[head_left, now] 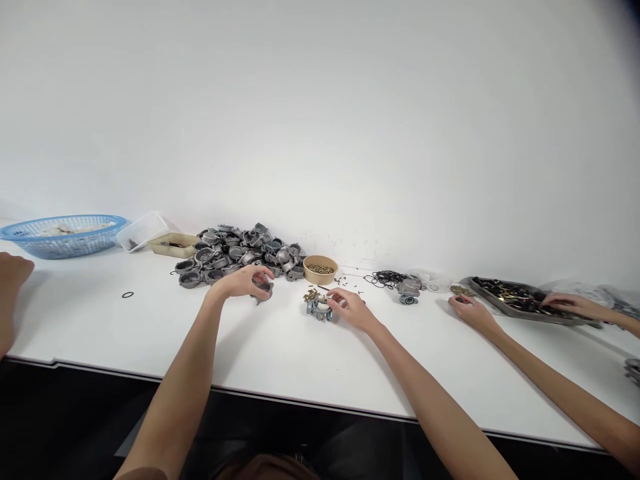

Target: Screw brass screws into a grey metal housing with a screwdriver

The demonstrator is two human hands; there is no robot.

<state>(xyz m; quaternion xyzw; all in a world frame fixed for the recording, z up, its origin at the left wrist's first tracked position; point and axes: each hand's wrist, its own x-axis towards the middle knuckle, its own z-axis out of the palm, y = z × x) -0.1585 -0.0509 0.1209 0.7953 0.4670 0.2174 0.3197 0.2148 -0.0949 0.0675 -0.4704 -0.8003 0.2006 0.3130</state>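
My left hand holds a grey metal housing by its rim, just in front of a big pile of similar grey housings. To the right, the fingertips of my right hand are pinched together at a grey metal part with a white inside on the white table. Whether the fingers grip that part or something small at it cannot be made out. Small brass pieces lie right behind this part. A round tan bowl full of small brass pieces stands farther back.
At the left are a blue basket, a clear box, a cream tray and a black ring. Black rings and another housing lie right. Another person's hands are near a dark tray; another hand shows far left.
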